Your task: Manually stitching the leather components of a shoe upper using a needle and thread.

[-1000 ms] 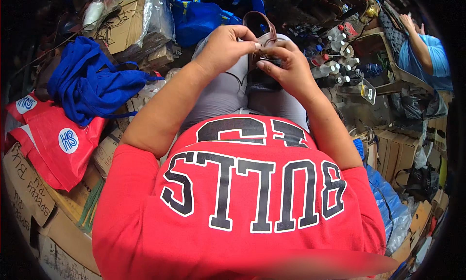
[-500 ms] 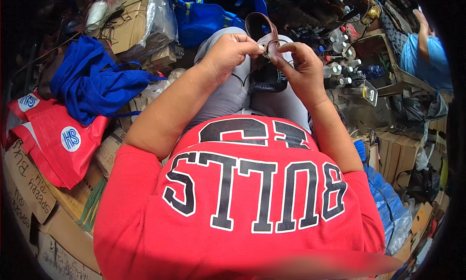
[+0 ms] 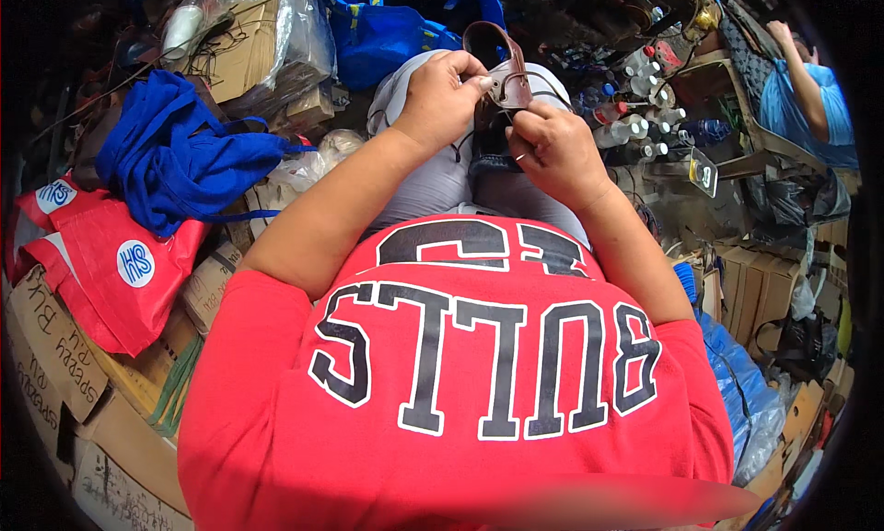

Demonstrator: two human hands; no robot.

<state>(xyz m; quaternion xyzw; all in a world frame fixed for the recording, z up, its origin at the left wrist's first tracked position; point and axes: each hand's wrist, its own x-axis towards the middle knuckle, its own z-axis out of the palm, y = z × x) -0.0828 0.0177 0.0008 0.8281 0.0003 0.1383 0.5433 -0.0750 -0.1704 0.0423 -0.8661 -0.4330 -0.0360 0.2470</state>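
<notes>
A brown leather shoe (image 3: 509,90) with eyelets and a thin dark lace is held up over my lap, its heel loop pointing away from me. My left hand (image 3: 436,100) pinches the edge of its flap beside an eyelet, thumb and forefinger together. Just below and to the right, my right hand (image 3: 559,153) is closed with its fingers curled in; what they grip is hidden, though it may be the lace. A loop of the dark lace (image 3: 552,91) arcs out to the right over my knee. The lower, black part of the shoe is mostly covered by my right hand.
Several plastic bottles (image 3: 635,130) stand to the right. A blue cloth bag (image 3: 184,153) lies on a red bag (image 3: 110,273) at left, above cardboard boxes (image 3: 55,347). A large blue bag (image 3: 396,38) lies ahead. Another person (image 3: 810,98) in light blue is at far right.
My right hand has drawn down and turned, its fingers now curled, away from the eyelet. The left hand still pinches the flap. The person at far right has raised an arm.
</notes>
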